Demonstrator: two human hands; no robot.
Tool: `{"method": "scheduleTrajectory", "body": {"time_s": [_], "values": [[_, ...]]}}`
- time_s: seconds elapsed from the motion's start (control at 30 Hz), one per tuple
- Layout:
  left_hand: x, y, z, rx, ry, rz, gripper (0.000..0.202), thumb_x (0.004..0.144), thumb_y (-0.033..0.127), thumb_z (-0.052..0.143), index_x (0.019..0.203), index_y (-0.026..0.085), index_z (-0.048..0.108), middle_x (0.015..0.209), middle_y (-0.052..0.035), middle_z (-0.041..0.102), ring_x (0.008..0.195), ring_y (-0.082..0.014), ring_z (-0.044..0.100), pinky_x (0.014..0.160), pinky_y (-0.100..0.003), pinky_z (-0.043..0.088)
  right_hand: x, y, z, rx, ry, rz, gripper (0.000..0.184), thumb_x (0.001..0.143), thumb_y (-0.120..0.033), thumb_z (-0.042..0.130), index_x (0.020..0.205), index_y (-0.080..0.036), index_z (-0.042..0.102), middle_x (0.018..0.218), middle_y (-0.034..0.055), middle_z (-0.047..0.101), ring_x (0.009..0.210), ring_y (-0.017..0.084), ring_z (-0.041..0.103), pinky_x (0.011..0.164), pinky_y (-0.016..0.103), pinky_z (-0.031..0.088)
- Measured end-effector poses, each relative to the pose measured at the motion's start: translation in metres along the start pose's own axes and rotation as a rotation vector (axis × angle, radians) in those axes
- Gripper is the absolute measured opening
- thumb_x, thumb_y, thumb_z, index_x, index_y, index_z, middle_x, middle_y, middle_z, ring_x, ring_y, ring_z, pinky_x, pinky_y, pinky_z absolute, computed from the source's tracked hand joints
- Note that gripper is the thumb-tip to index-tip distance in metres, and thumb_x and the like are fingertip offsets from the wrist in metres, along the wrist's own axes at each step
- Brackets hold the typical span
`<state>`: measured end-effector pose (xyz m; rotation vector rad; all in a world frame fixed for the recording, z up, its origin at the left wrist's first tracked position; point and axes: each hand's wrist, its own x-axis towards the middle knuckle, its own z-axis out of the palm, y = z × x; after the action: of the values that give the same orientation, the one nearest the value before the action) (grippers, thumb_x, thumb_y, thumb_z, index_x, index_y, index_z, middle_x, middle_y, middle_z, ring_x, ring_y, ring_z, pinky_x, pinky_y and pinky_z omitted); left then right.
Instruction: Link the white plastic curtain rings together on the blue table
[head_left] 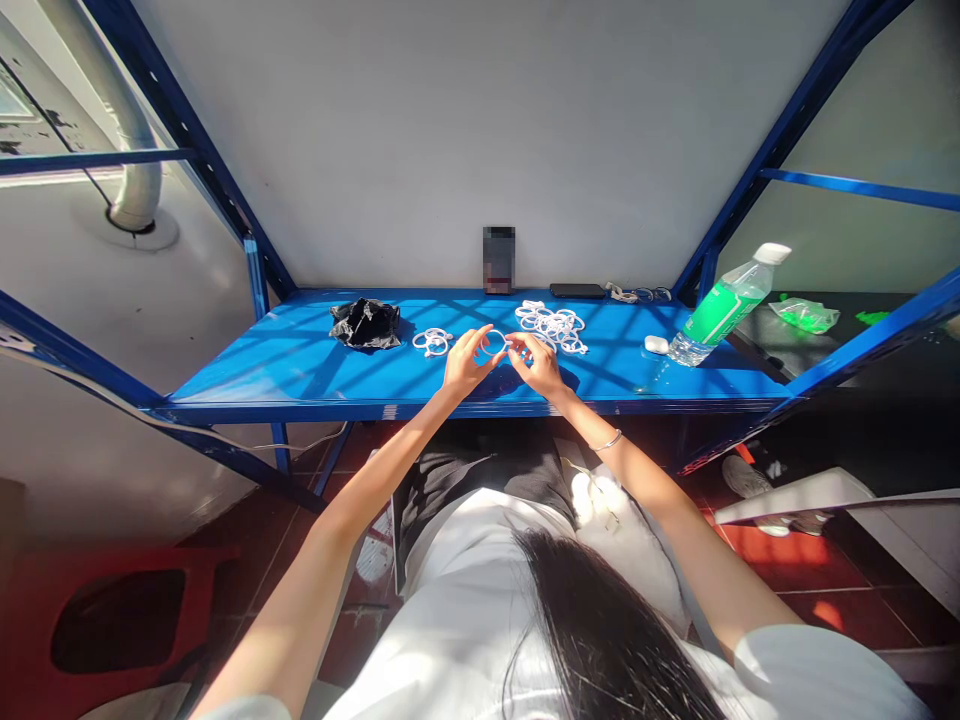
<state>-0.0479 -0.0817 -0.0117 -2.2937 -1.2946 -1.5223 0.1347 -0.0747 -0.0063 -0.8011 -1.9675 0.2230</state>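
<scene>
Above the front part of the blue table, my left hand and my right hand pinch a small white ring between them, one on each side. The ring stands up with its opening towards me. To the left of my left hand lies a small group of white rings. Just behind my right hand sits a larger heap of white rings, partly hidden by my fingers. Whether the ring has a small end piece at my right fingertips is too small to tell.
A crumpled black plastic bag lies at the left. A dark upright device leans on the wall. Behind the heap are a black phone and a cable. At the right stand a water bottle and a small white case.
</scene>
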Motion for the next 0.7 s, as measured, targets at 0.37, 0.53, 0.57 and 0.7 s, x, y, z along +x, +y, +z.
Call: {"method": "scheduleTrajectory", "body": {"time_s": [0.37, 0.53, 0.57, 0.7], "values": [[-0.0006, -0.0003, 0.0011, 0.002, -0.038, -0.006, 0.049, 0.088, 0.050, 0.057, 0.125, 0.018, 0.053, 0.087, -0.0060, 0.063, 0.074, -0.0154, 0.057, 0.065, -0.026, 0.049, 0.0011, 0.0030, 0.0034, -0.073, 0.032, -0.008, 0.028, 0.097, -0.038, 0.045, 0.103, -0.020, 0.065, 0.096, 0.0071, 0.069, 0.080, 0.018, 0.064, 0.072, 0.031, 0.052], [-0.0010, -0.0003, 0.0015, 0.002, -0.052, -0.015, 0.049, 0.088, 0.050, 0.057, 0.126, 0.019, 0.052, 0.089, -0.0063, 0.063, 0.075, -0.0157, 0.057, 0.063, -0.025, 0.048, 0.0006, 0.0044, 0.0048, -0.120, 0.023, -0.023, 0.027, 0.098, -0.038, 0.044, 0.103, -0.021, 0.065, 0.096, 0.0071, 0.070, 0.082, 0.019, 0.065, 0.073, 0.032, 0.052], [-0.0009, -0.0003, 0.0015, 0.004, -0.056, -0.020, 0.049, 0.088, 0.050, 0.057, 0.127, 0.019, 0.052, 0.089, -0.0063, 0.063, 0.075, -0.0157, 0.057, 0.063, -0.025, 0.048, 0.0006, 0.0044, 0.0050, -0.130, 0.022, -0.024, 0.028, 0.098, -0.038, 0.043, 0.102, -0.021, 0.065, 0.096, 0.0072, 0.070, 0.082, 0.019, 0.065, 0.073, 0.032, 0.052], [-0.0007, 0.0003, 0.0013, -0.006, -0.066, -0.026, 0.050, 0.088, 0.050, 0.057, 0.127, 0.019, 0.052, 0.090, -0.0062, 0.063, 0.075, -0.0151, 0.057, 0.064, -0.025, 0.049, 0.0007, 0.0019, 0.0040, -0.169, 0.020, -0.046, 0.028, 0.099, -0.037, 0.041, 0.101, -0.021, 0.064, 0.096, 0.0076, 0.069, 0.083, 0.020, 0.065, 0.074, 0.032, 0.051]]}}
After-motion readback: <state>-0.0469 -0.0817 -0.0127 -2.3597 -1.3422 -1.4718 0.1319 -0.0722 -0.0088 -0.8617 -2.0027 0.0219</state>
